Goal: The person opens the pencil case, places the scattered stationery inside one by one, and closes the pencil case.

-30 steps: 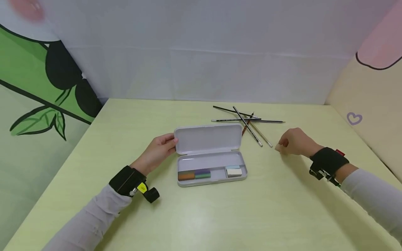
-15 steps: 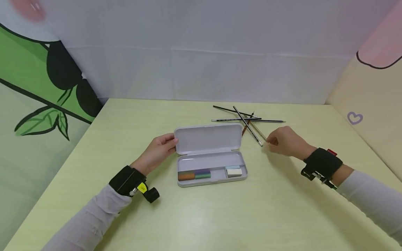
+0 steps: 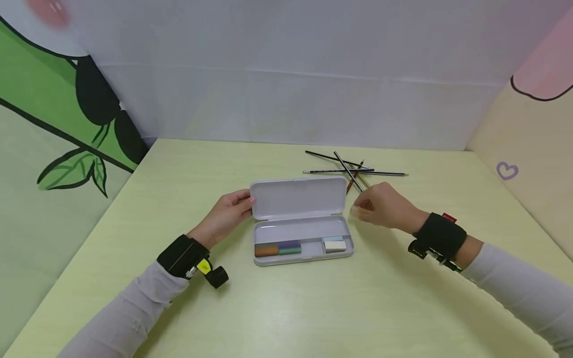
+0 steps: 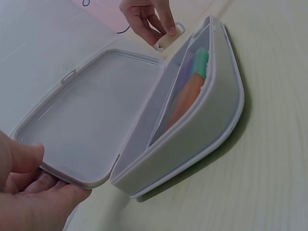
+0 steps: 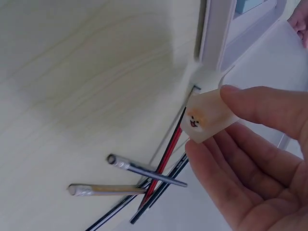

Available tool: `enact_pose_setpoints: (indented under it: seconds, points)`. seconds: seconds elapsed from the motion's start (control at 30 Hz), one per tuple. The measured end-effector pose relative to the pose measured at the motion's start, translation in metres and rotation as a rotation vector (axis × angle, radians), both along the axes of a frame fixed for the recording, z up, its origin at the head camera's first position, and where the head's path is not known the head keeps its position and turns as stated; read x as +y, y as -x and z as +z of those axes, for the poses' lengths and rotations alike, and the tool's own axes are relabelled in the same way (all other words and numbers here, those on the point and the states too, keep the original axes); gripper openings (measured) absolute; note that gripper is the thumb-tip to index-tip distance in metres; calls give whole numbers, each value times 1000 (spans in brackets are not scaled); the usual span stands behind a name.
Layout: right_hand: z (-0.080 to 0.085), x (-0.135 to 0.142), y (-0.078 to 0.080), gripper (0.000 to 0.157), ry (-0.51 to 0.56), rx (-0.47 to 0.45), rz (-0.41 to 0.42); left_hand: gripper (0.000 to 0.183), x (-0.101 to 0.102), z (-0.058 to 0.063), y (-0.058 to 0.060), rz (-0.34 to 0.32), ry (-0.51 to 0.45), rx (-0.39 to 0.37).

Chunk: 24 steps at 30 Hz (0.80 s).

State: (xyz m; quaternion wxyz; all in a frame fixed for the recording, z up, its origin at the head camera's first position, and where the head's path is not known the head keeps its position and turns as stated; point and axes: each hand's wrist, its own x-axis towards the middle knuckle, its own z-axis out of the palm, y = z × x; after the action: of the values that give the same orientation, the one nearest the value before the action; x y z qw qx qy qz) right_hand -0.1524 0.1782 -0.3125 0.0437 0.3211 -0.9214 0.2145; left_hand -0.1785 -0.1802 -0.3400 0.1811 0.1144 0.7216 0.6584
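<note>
A white pencil case (image 3: 297,200) lies on the table with its lid raised. My left hand (image 3: 227,214) grips the lid's left edge, thumb on the inner face and fingers behind, as the left wrist view (image 4: 36,187) shows. In the front compartment are an orange block (image 3: 266,251), a purple and a green one, and at its right end a white eraser (image 3: 334,246) beside a light blue one. Just right of the case, my right hand (image 3: 388,206) pinches a small cream eraser (image 5: 204,115) printed with a dog's face between thumb and fingers.
Several pencils (image 3: 337,171) lie crossed in a loose pile behind the case, close to my right hand. A white cloth wall (image 3: 286,109) closes off the table's far edge. Painted panels (image 3: 528,129) stand at both sides.
My right hand has moved left with the cream eraser, past the pencil ends, to the case's right side. The left hand keeps its grip on the lid.
</note>
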Motion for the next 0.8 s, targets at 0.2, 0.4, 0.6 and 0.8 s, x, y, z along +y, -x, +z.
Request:
enact_pose_setpoints:
  seconds: [0.2,0.4,0.6,0.8]
  points:
    - [6,-28,-10,11,6,36,57,45,-2,1,-1,-5,-16,2]
    - [9,-57,-26,18,0,-15,119,45,-2,2,0,-11,-28,-3]
    - [12,-79,-35,18,13,-20,208,45,-2,1,0,-9,-23,-3]
    - [8,-91,-37,7,0,4,249,44,-2,0,-1,-2,-26,-1]
